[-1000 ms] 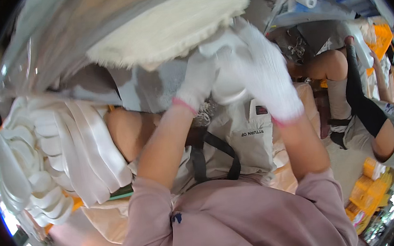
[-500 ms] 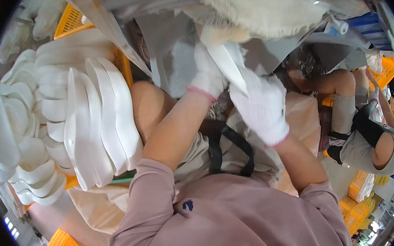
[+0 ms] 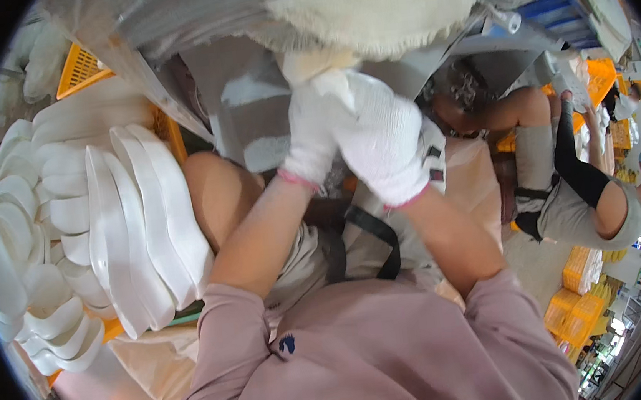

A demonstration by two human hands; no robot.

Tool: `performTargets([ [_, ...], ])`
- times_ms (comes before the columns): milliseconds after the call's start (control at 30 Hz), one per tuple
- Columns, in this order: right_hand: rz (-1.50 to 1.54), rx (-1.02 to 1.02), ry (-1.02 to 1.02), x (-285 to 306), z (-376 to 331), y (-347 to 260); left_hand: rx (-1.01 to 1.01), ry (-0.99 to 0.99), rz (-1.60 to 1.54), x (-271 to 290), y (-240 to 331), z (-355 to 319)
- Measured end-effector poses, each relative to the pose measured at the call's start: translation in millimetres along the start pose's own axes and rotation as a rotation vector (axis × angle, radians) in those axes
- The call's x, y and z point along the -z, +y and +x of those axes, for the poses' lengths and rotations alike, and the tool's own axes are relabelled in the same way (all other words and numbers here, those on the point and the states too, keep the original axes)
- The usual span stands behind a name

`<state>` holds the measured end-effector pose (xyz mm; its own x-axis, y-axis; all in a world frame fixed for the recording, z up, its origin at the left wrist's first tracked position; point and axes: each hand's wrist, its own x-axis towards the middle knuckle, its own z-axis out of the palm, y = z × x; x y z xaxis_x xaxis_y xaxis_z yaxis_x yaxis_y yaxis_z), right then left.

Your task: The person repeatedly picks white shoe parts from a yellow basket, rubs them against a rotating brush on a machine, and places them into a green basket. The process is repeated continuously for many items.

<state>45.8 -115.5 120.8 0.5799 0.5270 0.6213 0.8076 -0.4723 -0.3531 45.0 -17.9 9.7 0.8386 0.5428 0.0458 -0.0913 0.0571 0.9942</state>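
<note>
Both my hands wear white knit gloves and press together on a small cream piece [image 3: 308,66] right under a fluffy cream buffing wheel [image 3: 372,14]. My left hand [image 3: 313,127] grips the piece from the left. Over it from the right wraps my right hand [image 3: 381,144], and the gloves hide most of the piece. My bare forearms run up from pink sleeves at the bottom of the view.
Stacks of white curved ceramic pieces [image 3: 107,228] fill orange crates [image 3: 80,69] on my left. A seated person [image 3: 565,176] with a black arm sleeve works at the right. More orange crates [image 3: 582,275] stand on the floor at the lower right.
The view has shifted left and down, showing more of the white stacks. My hands stay clasped together beneath the wheel, now nearer the middle of the view.
</note>
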Motion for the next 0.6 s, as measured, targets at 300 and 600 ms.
performTargets([
  [300,0.246,-0.265,0.018,-21.8,-9.3,-8.5,-0.307,0.177,0.418,7.7,21.4,-24.6],
  [600,0.332,-0.401,-0.045,-17.6,-9.0,-9.9,-0.257,0.052,0.259,29.8,13.7,-19.7],
])
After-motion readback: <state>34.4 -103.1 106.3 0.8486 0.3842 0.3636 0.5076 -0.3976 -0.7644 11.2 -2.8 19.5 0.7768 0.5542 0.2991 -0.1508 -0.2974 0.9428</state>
